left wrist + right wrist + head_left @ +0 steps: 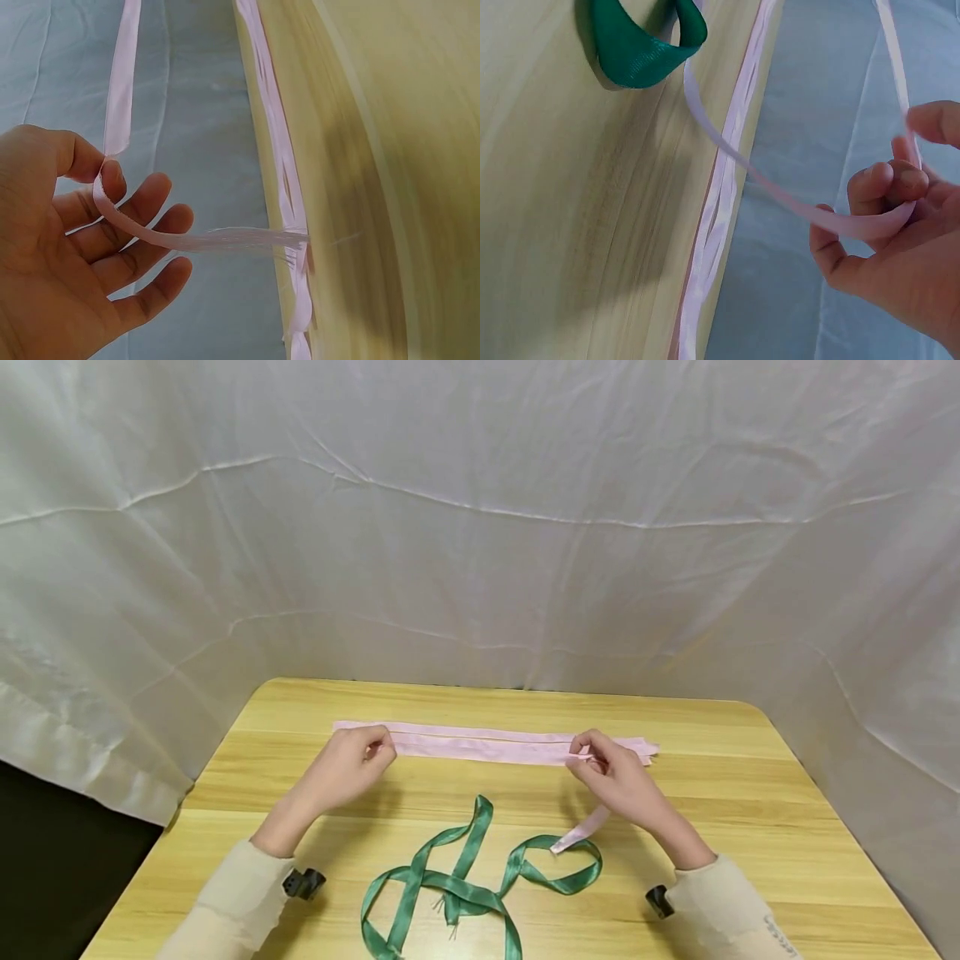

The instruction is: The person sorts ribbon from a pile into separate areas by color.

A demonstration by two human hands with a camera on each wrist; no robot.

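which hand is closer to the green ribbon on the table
Right. The right hand pinches the pink ribbon just above the green ribbon loop; the left hand holds it farther off, up-left.

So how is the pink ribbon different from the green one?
The pink ribbon is pale and folded into long straight layers across the table; the green ribbon is dark and lies in loose loops nearer the person. The left hand and right hand pinch the pink ribbon; nobody holds the green ribbon. Both are flat fabric strips on the same table.
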